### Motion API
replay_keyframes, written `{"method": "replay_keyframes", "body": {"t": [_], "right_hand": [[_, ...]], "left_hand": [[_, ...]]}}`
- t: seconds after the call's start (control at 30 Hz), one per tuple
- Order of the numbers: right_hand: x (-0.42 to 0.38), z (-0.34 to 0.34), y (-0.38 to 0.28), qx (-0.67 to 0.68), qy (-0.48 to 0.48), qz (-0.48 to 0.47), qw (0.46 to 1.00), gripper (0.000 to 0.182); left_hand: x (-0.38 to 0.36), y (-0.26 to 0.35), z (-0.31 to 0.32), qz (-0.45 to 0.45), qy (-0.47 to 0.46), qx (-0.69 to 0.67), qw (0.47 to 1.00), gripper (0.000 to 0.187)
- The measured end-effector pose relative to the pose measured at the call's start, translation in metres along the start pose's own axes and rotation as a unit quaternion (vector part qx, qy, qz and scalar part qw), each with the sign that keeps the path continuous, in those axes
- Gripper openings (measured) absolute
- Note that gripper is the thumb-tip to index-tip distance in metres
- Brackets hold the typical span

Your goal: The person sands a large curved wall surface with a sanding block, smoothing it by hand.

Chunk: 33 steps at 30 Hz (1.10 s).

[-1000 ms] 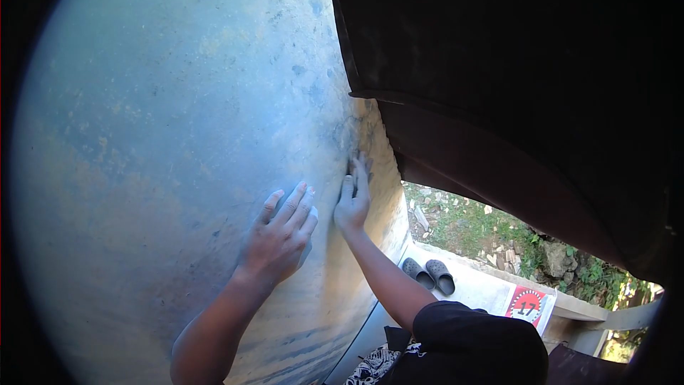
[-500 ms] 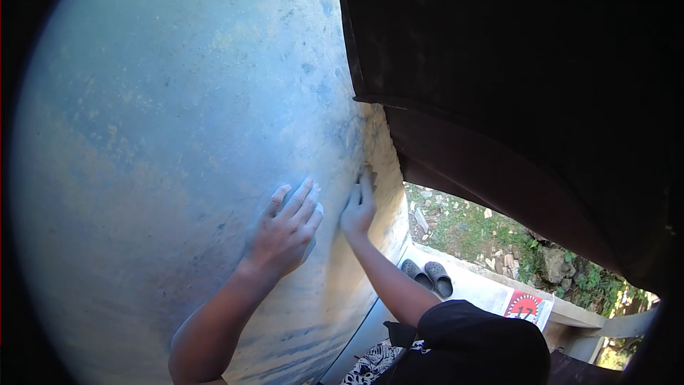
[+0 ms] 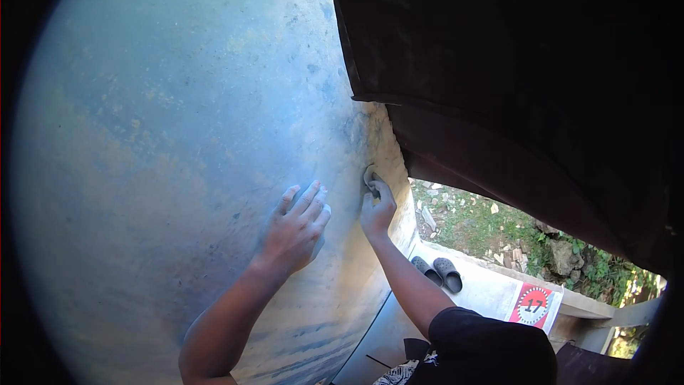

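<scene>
A large pale wall (image 3: 192,135), patchy with bluish-grey and yellowish marks, fills the left and middle of the view. Against it rests my left hand (image 3: 301,224), palm toward the surface, its dusty fingers stretched out and holding nothing. Farther right, at the wall's edge, my right hand (image 3: 379,207) pinches a thin, curled grey sheet that looks like sandpaper (image 3: 368,177). Part of that sheet is hidden by the fingers. It touches, or is very close to, the rough edge of the wall.
Dark cloth (image 3: 499,43) hangs over the upper right, near the wall's edge. Below lie a pair of grey clogs (image 3: 447,274) on a white ledge, and a red and white sheet marked 17 (image 3: 533,305). Grass and stones (image 3: 566,257) are beyond the ledge.
My right hand has shifted slightly right and turned, so the curled sheet in its fingers shows more clearly. My left hand stays on almost the same spot. The view has moved a little.
</scene>
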State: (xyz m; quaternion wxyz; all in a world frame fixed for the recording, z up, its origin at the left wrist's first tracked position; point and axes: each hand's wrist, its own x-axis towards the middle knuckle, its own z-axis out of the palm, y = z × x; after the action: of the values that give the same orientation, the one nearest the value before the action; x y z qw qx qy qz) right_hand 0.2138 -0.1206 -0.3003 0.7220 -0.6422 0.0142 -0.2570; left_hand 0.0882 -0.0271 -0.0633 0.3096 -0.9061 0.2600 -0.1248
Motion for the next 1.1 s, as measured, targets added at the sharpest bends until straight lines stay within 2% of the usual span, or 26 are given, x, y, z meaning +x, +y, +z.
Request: {"method": "replay_keyframes", "body": {"t": [0.07,0.2,0.27,0.33,0.37,0.43,0.47,0.53,0.67,0.77,0.8,0.83,0.87,0.93,0.97,1.03,1.07,1.1], "right_hand": [[-0.011,0.0,-0.01,0.015,-0.009,0.03,0.999,0.018],[-0.034,-0.001,-0.018,0.007,0.003,-0.029,1.0,0.015],[-0.047,-0.007,-0.023,-0.01,-0.014,-0.057,0.998,0.018],[-0.051,-0.013,-0.03,0.029,-0.034,0.038,0.998,0.025],[-0.051,-0.017,-0.034,0.028,-0.039,0.041,0.998,0.025],[-0.047,-0.027,-0.046,-0.011,-0.067,0.105,0.992,0.027],[-0.05,-0.026,-0.041,-0.01,-0.069,0.106,0.992,0.027],[-0.047,-0.013,-0.026,0.065,0.0,0.102,0.993,0.038],[-0.044,0.01,-0.014,0.072,-0.026,0.09,0.993,0.048],[-0.07,0.026,-0.04,0.057,-0.007,0.045,0.997,0.05],[-0.087,0.029,-0.046,0.067,-0.031,-0.019,0.997,0.048],[-0.098,0.028,-0.044,0.076,-0.055,-0.083,0.992,0.047],[-0.099,0.022,-0.039,0.072,-0.049,-0.084,0.993,0.047],[-0.098,0.012,-0.015,0.032,-0.114,-0.177,0.977,0.046],[-0.093,0.014,-0.005,0.029,-0.112,-0.176,0.977,0.046],[-0.078,0.019,0.017,0.178,-0.041,0.031,0.983,0.046],[-0.063,0.023,0.031,0.095,0.001,0.038,0.995,0.047],[-0.051,0.023,0.03,0.094,0.002,0.04,0.995,0.047]], "left_hand": [[-0.009,0.0,-0.001,0.007,-0.008,0.006,1.0,0.031],[-0.038,0.002,-0.01,-0.006,-0.02,0.001,1.0,0.032],[-0.054,0.004,-0.016,-0.012,-0.023,0.057,0.998,0.035],[-0.069,0.0,-0.027,-0.025,-0.019,0.077,0.997,0.037],[-0.076,-0.002,-0.033,-0.031,-0.013,0.104,0.994,0.038],[-0.083,-0.006,-0.043,-0.035,-0.013,0.128,0.991,0.039],[-0.085,-0.005,-0.047,-0.033,-0.027,0.133,0.99,0.039],[-0.086,-0.007,-0.049,-0.034,-0.039,0.148,0.988,0.039],[-0.08,-0.004,-0.034,-0.009,-0.04,0.173,0.984,0.039],[-0.074,0.0,-0.031,-0.007,-0.038,0.178,0.983,0.04],[-0.074,0.001,-0.032,-0.015,-0.043,0.174,0.984,0.04],[-0.074,0.002,-0.031,-0.009,-0.04,0.171,0.984,0.04],[-0.073,0.002,-0.03,-0.013,-0.039,0.172,0.984,0.041],[-0.07,0.001,-0.029,-0.015,-0.037,0.171,0.984,0.043],[-0.067,0.002,-0.029,-0.022,-0.041,0.152,0.987,0.042],[-0.066,0.006,-0.027,-0.033,-0.05,0.128,0.99,0.041],[-0.066,0.007,-0.026,-0.034,-0.047,0.129,0.99,0.04],[-0.064,0.005,-0.025,-0.034,-0.042,0.132,0.99,0.04]]}}
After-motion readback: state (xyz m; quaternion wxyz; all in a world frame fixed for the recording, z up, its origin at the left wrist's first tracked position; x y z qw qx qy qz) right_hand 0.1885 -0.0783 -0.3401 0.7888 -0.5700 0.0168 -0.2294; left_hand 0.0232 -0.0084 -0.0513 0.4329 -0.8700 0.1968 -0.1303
